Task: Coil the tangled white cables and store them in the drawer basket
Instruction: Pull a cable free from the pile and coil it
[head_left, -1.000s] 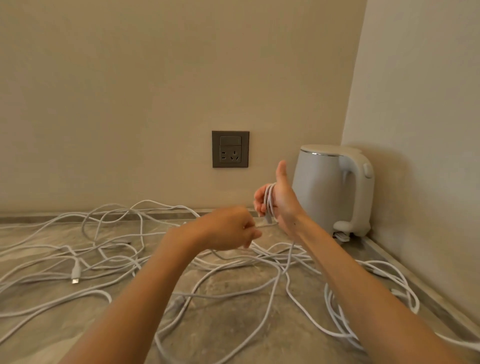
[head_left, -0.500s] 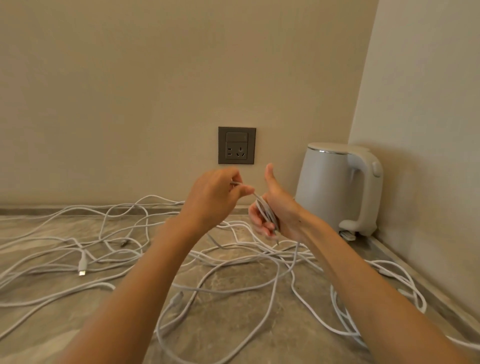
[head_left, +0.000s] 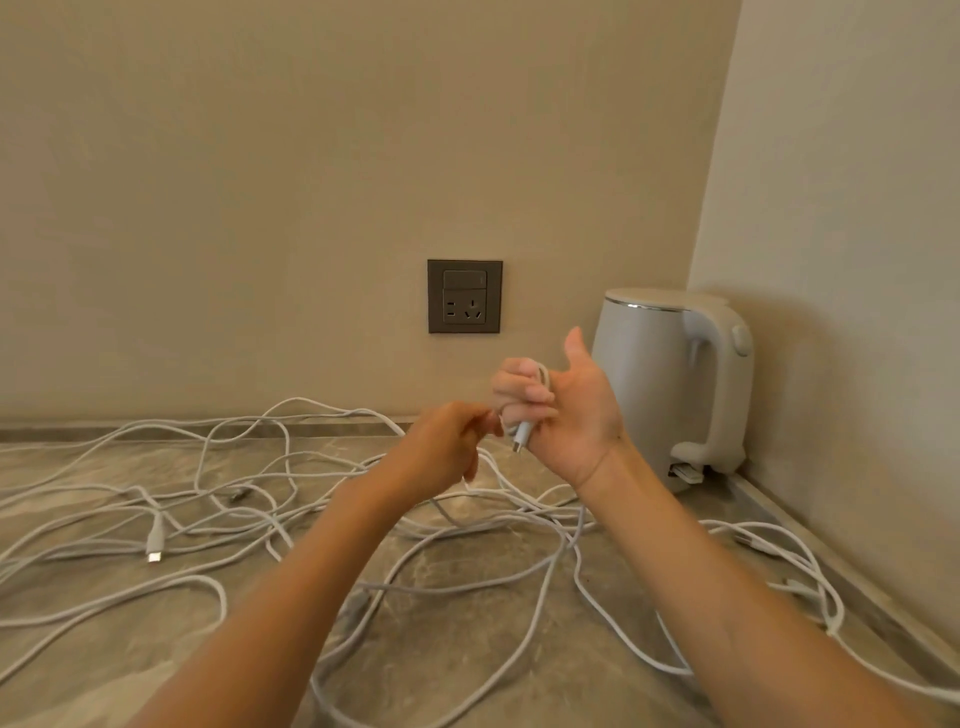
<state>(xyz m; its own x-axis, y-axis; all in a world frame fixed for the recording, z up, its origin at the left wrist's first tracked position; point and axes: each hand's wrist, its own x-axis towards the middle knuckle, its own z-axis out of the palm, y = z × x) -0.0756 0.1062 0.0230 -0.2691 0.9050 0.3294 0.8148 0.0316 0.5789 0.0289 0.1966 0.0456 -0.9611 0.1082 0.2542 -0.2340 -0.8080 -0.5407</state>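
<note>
The right hand (head_left: 569, 415) grips a coiled white cable (head_left: 523, 432), thumb up. At its nine o'clock, the left hand (head_left: 447, 447) pinches that cable.

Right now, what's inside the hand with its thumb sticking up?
In its grip, the right hand holds loops of white cable, with the plug poking out below. The curled fingers cover how many loops there are.

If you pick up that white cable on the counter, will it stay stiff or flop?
Probably floppy: the white cable lies in loose curves, and one bends tightly round the fingers of the right hand. Likely light, being thin. Looks tangled, so may snag.
</note>
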